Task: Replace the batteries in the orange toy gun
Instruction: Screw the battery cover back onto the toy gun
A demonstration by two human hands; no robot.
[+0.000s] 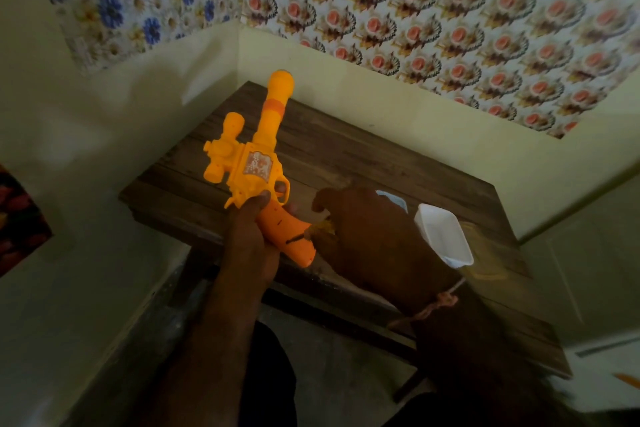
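Head view: the left hand (247, 246) holds the orange toy gun (254, 163) above the near left part of the desk (346, 152), its fingers curled round the grip just below the trigger guard, thumb lying along the side of the frame. The barrel points up and away toward the wall corner; the scope sits on the left side of the body. The right hand (377, 239) is at the lower end of the grip, fingers curled and pinching a small yellowish object (323, 229) whose tip touches a dark slot in the grip; what the object is cannot be told. A white tray (446, 236) rests on the desk just beyond the right hand, with a second white container (393, 199) partly hidden behind the hand. A braided cord (436, 305) circles the right wrist.
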